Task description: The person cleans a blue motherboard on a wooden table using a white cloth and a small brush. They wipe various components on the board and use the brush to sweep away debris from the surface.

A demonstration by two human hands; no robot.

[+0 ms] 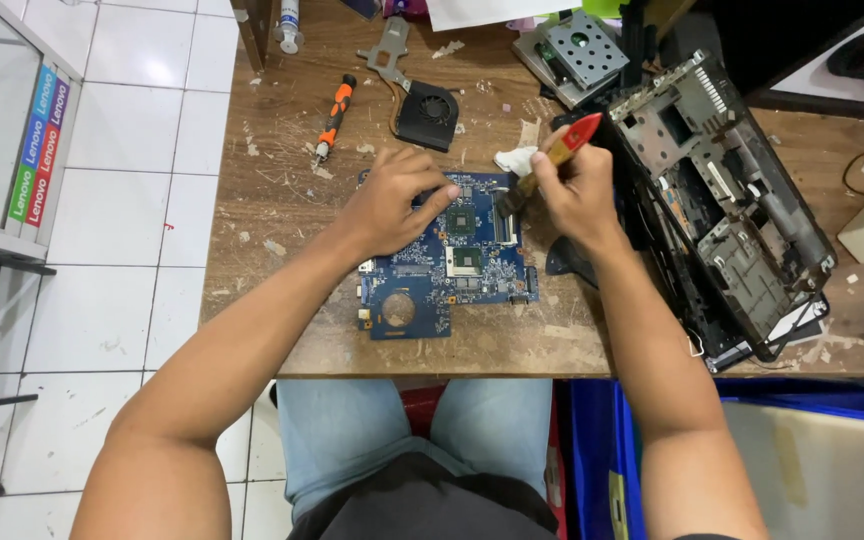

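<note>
A blue laptop motherboard lies flat near the front edge of the worn wooden workbench, square in front of the person, which keeps both forearms free to rest over it. The left hand presses down on the board's upper left part, fingers spread and tips touching near the chips, apparently to stop it sliding; it pins rather than grasps. The right hand is clenched round a small brush with a red-tipped handle, held like a pen, with the bristle end angled down to the board's right edge at about 3 o'clock from the central chip. A white wad of cloth or tissue sits just beside that hand, at 12 o'clock from the board. Further back at 12 o'clock lies a black cooling fan with its metal heat pipe, and at 11 o'clock an orange-handled screwdriver, set aside but within reach. At 3 o'clock the stripped black laptop chassis leans open.
</note>
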